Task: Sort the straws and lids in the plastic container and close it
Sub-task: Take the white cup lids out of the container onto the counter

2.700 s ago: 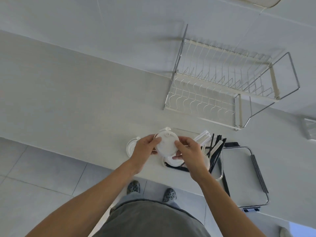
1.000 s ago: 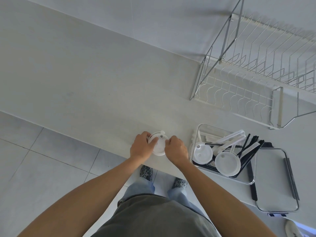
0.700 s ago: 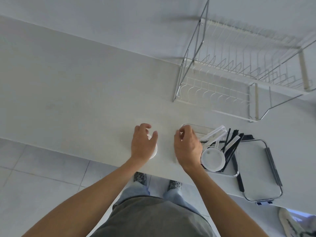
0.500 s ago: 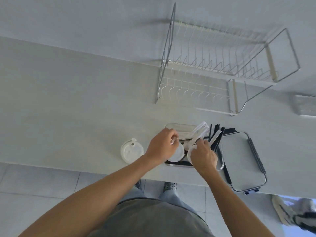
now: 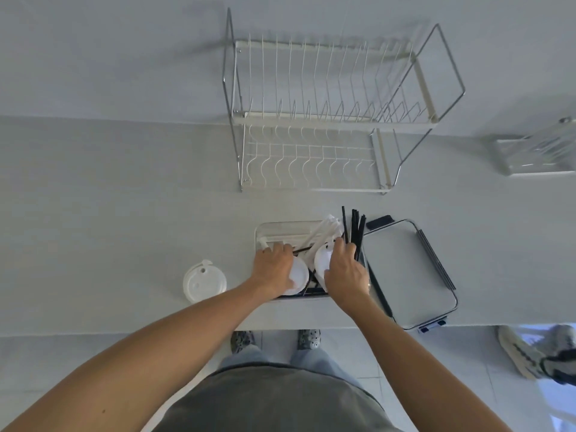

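Now both hands are down in the plastic container [image 5: 260, 232], left hand [image 5: 274, 268] and right hand [image 5: 344, 269] each grasping a white lid among the straws [image 5: 353, 226], one lid [image 5: 204, 280] left on the counter [image 5: 109, 229], the container's cover [image 5: 405, 269] still off.

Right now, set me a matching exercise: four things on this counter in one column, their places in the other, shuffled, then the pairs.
Things:
1. black straws
2. container lid
3. lone cup lid
4. dish rack

Places:
A. flat on the counter, left of the container
B. against the wall, behind the container
C. sticking out of the container's far right corner
D. flat on the counter, right of the container

Pairs: 1-C, 2-D, 3-A, 4-B
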